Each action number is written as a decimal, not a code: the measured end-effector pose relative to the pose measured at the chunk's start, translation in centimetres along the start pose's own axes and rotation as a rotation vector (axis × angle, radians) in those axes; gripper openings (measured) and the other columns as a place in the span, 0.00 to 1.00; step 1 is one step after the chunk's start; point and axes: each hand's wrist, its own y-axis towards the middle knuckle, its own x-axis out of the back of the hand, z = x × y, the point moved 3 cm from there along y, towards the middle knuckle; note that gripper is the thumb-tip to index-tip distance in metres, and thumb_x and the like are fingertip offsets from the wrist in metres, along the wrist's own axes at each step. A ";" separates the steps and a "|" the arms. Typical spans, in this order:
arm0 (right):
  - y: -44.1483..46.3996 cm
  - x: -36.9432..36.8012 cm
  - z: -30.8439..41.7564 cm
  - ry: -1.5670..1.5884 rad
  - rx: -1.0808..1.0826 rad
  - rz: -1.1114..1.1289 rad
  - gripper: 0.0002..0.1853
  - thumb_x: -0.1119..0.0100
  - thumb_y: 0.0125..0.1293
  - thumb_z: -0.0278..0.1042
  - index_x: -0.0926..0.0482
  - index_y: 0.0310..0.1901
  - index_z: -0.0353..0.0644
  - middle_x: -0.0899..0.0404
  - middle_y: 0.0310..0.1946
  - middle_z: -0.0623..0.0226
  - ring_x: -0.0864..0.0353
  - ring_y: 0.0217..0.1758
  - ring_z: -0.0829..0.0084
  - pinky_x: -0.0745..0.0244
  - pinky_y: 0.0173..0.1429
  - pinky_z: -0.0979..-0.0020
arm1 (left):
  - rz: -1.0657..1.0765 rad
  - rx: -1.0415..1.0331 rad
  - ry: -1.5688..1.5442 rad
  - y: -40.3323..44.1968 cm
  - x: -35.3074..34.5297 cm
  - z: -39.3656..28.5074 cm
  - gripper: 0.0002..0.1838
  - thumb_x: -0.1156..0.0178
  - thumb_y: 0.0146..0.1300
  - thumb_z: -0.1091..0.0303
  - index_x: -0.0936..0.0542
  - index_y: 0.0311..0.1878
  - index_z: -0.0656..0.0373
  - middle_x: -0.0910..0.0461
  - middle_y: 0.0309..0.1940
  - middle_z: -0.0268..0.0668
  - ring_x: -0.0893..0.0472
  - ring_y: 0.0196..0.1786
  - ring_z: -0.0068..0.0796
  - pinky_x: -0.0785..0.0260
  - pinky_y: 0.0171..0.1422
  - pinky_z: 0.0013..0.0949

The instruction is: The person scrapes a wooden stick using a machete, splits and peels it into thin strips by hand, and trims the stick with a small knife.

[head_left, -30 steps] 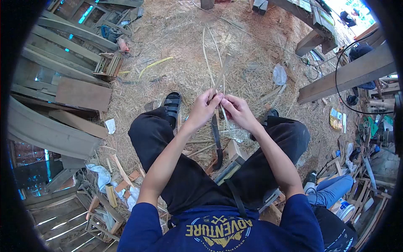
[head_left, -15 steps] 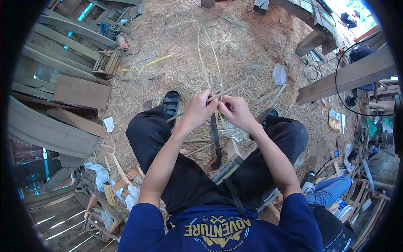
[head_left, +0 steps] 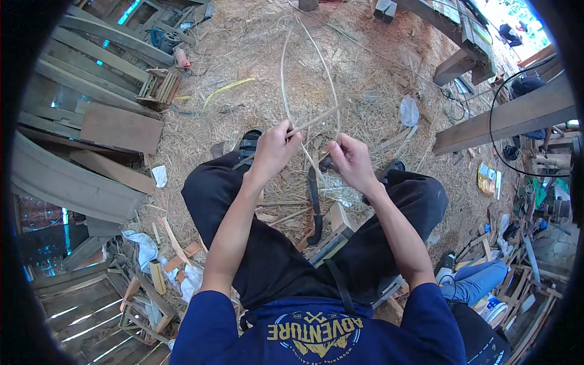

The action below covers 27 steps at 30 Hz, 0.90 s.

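Note:
My left hand (head_left: pixel 275 149) is closed around a thin wooden stick (head_left: pixel 322 115) that slants up to the right, its far end blurred. A long pale split strip (head_left: pixel 334 85), perhaps bamboo or rattan, bends into a narrow loop, with its tip far out in front of me. One side of the loop runs to my left hand and on beneath it. Pinched fingers of my right hand (head_left: pixel 353 163) grip the loop's other side. Between my legs lies a dark, curved tool like a sheathed knife (head_left: pixel 314 204), below both hands.
Straw and shavings cover the ground (head_left: pixel 243 55). A wooden block (head_left: pixel 342 222) stands between my thighs. Boards (head_left: pixel 121 128) lean at the left, and a thick beam (head_left: pixel 505 112) juts in from the right. A plastic bag (head_left: pixel 407 111) lies ahead. A person's jeans-clad leg (head_left: pixel 480 281) is at lower right.
My hands have moved apart, the right one to the right and the left one slightly left. The pale loop has spread wider, and the stick has shifted left with my left hand.

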 end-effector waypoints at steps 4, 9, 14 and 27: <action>0.0 -0.9 -1.3 0.070 -0.075 0.020 0.15 0.43 0.76 0.34 0.26 0.31 0.34 0.34 0.18 0.69 0.37 0.22 0.82 0.40 0.27 0.71 | 0.022 0.039 -0.184 -0.3 -2.4 1.0 0.15 0.39 0.70 0.60 0.23 0.38 0.65 0.23 0.22 0.44 0.19 0.28 0.33 0.28 0.35 0.38; 0.3 -1.1 -1.6 0.223 -0.166 -0.013 0.14 0.45 0.79 0.36 0.23 0.36 0.34 0.30 0.19 0.74 0.33 0.22 0.86 0.37 0.26 0.76 | 0.067 0.156 -0.908 -1.3 -8.1 1.5 0.12 0.42 0.76 0.60 0.20 0.44 0.61 0.21 0.26 0.27 0.27 0.27 0.16 0.35 0.31 0.28; 0.9 0.0 -1.0 0.395 -0.201 -0.081 0.14 0.48 0.81 0.39 0.22 0.39 0.38 0.25 0.23 0.76 0.29 0.24 0.88 0.34 0.26 0.80 | 0.219 0.269 -1.012 -2.6 -7.0 -1.5 0.12 0.43 0.77 0.60 0.20 0.48 0.59 0.22 0.31 0.23 0.29 0.30 0.10 0.38 0.32 0.20; -0.2 -1.1 -2.0 0.478 -0.328 0.140 0.17 0.50 0.82 0.46 0.24 0.39 0.40 0.27 0.25 0.78 0.31 0.24 0.86 0.33 0.28 0.77 | 0.203 0.115 -0.855 -2.5 -6.1 -1.6 0.12 0.43 0.78 0.60 0.23 0.47 0.61 0.25 0.33 0.23 0.30 0.35 0.12 0.34 0.40 0.24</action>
